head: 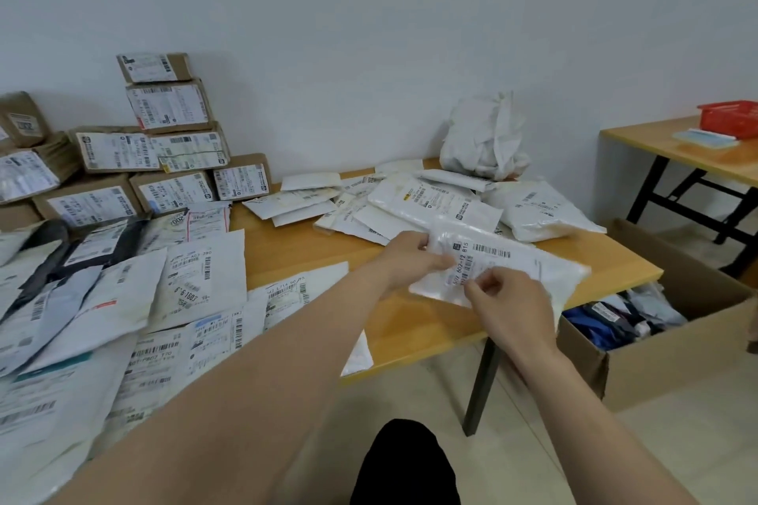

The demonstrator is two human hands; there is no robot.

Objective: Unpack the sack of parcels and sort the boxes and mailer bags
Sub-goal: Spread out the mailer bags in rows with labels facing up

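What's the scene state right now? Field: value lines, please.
held: white mailer bag, above the table edge
left grip: holds the bag's left end
right grip: pinches the bag by its label
boxes: brown, stacked at back left
loose mailers: spread over the table's left side
sack: crumpled white, back of table
floor carton: open, right of table, items inside

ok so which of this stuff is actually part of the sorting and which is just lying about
Part of the job: white mailer bag held by left hand and right hand; stacked brown boxes; flat mailer bags on the table; crumpled white sack.
Just lying about: red basket and blue item on the side table; open carton on the floor, probably.
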